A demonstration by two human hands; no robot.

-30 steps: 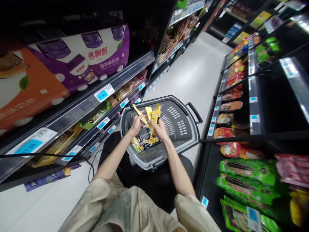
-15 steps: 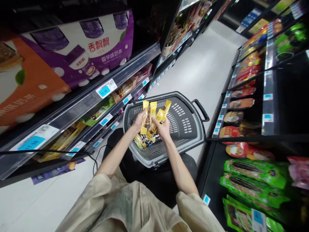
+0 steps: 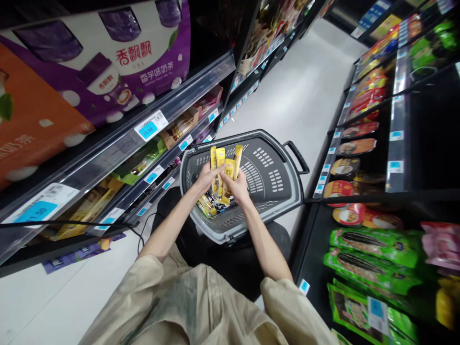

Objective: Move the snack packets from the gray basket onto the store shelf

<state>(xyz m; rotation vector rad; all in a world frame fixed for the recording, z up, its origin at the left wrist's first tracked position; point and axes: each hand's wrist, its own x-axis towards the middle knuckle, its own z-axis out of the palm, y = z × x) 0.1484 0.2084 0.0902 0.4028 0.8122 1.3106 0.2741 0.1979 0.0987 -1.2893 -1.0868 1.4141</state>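
Observation:
Several yellow stick sachets (image 3: 230, 168) are fanned out between my two hands, above a grey shopping basket (image 3: 283, 201). My left hand (image 3: 207, 178) closes on the sachets at the left side, its fingers reaching across toward the middle. On the right, my right hand (image 3: 237, 186) pinches the others, thumb lying over their fronts. The two hands meet or nearly meet at the centre. Below them, more packets (image 3: 206, 207), yellow and dark, lie in the basket's near left part. The basket rests on or against my dark-clad legs.
A shelf on the left holds a purple milk tea carton (image 3: 143, 62) and price tags (image 3: 151, 125). To the right, another shelf carries green snack bags (image 3: 373, 244) and round tubs (image 3: 338, 189). A black cable (image 3: 72, 223) crosses at left. The basket handle (image 3: 299, 155) sticks out rightward.
My hands have come together, bringing the left-hand sachets up against the right-hand ones in a tighter bunch. The camera view has shifted slightly.

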